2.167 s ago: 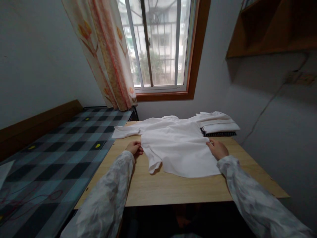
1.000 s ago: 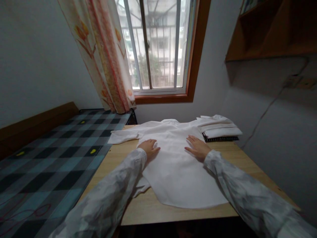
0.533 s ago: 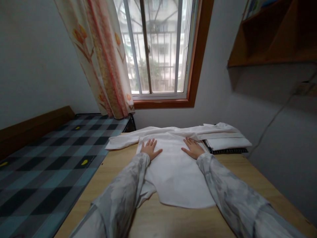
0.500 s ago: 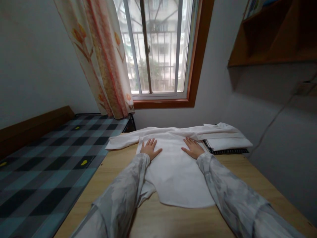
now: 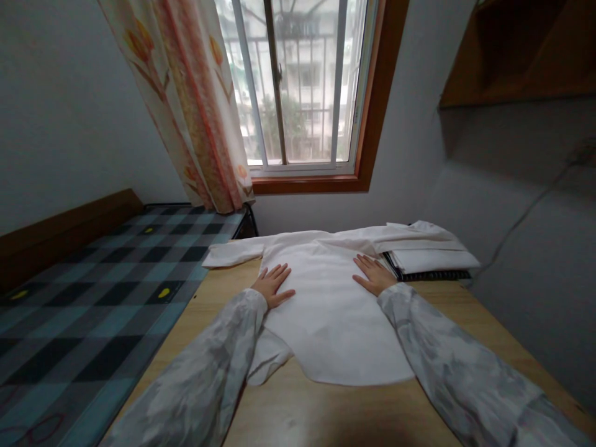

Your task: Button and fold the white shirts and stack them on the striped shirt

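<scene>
A white long-sleeved shirt (image 5: 330,316) lies spread on the wooden table (image 5: 298,416), its hem toward me and its sleeves stretched out to both sides at the far end. My left hand (image 5: 274,285) rests flat on the shirt's left edge, fingers spread. On the right edge, my right hand (image 5: 374,274) lies flat too, its fingers apart. A flap of white cloth (image 5: 267,357) sticks out from under the lower left side. The right sleeve lies over a dark-edged stack (image 5: 433,274) that I cannot fully make out.
To the left stands a bed with a checked cover (image 5: 116,298) and a wooden headboard (image 5: 69,233). A window (image 5: 302,93) and a flowered curtain (image 5: 195,124) are behind the table. A wooden shelf (image 5: 526,68) hangs on the right wall, above a cable (image 5: 521,214).
My hands have slid a little farther apart, the left one outward and slightly nearer me, the right one outward. The shirt's hem looks spread a bit wider. The view has tilted slightly downward.
</scene>
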{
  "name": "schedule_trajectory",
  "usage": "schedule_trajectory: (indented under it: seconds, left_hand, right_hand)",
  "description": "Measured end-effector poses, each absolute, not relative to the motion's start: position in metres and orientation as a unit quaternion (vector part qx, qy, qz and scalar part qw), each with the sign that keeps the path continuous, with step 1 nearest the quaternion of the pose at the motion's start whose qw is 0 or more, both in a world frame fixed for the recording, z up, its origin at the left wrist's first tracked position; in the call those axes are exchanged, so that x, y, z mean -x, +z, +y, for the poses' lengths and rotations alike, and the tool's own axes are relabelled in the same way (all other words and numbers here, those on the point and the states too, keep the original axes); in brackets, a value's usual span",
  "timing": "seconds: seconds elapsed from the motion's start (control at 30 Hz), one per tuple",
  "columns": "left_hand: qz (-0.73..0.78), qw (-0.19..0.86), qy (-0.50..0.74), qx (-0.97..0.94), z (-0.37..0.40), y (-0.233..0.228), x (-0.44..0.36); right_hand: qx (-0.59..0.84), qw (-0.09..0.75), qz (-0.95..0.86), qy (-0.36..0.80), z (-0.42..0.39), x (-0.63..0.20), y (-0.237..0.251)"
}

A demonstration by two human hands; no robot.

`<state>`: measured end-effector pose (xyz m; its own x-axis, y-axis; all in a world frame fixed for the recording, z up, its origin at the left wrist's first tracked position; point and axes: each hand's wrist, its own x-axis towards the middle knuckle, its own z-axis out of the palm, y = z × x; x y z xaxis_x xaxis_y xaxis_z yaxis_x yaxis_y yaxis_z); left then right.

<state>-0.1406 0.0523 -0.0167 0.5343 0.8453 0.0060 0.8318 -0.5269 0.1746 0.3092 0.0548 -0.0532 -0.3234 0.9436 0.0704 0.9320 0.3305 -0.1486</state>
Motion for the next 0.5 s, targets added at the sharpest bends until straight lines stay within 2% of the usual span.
schedule_trajectory:
  seconds: [0.3, 0.5]
  left_hand:
    - [0.421, 0.105, 0.128, -0.892, -0.043, -0.013, 0.199]
    - [0.384, 0.130, 0.231, -0.885, -0.092, -0.003, 0.202]
  right_hand:
    - [0.561, 0.096, -0.822, 0.032, -0.035, -0.343, -0.062]
    - [0.558, 0.164, -0.813, 0.028, -0.080, -0.365, -0.068]
